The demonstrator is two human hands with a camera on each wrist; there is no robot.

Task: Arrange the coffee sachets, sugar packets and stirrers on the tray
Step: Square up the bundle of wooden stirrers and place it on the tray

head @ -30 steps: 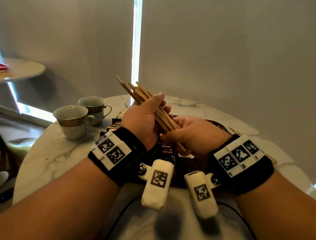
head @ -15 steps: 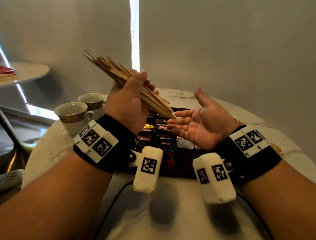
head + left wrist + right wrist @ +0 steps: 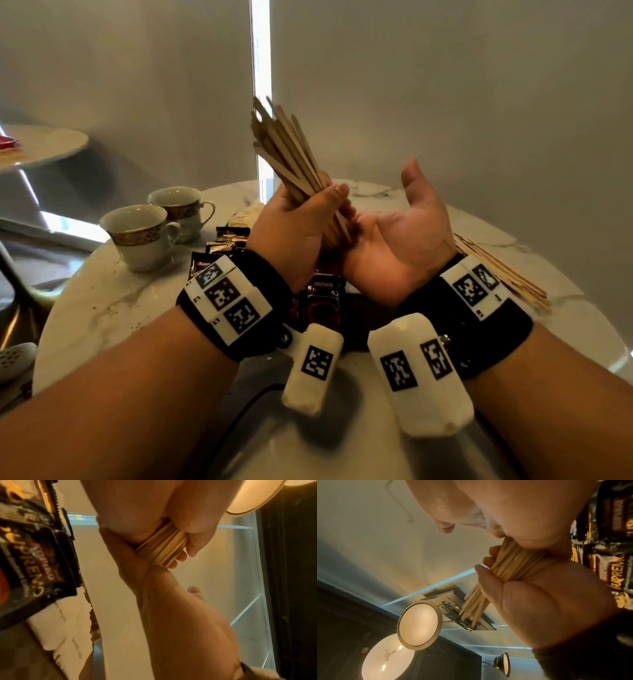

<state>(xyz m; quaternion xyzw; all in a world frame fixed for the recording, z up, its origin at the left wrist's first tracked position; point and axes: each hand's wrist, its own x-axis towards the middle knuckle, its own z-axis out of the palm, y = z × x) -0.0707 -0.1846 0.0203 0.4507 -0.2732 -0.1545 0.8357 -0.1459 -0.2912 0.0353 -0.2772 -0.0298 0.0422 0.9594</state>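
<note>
My left hand (image 3: 298,222) grips a thick bundle of wooden stirrers (image 3: 287,154), held nearly upright and leaning a little left. The bundle's lower ends (image 3: 164,547) butt against the palm of my right hand (image 3: 400,236), which is spread with the thumb up. Both hands are above a dark tray (image 3: 370,305) with black coffee sachets (image 3: 322,301) in rows. The left wrist view shows white sugar packets (image 3: 68,628) beside a sachet (image 3: 34,568). From the right wrist view, the stirrers (image 3: 510,566) pass through my left hand (image 3: 547,608).
More stirrers (image 3: 503,270) lie loose on the marble table to the right of the tray. Several loose sachets (image 3: 227,238) lie at the back left. Two cups (image 3: 140,233) (image 3: 180,205) stand further left. A small side table (image 3: 44,144) is at far left.
My right hand let go of the bundle and opened. My left hand lifted the stirrers up and left, then swung them upright and brought their lower ends against my right palm.
</note>
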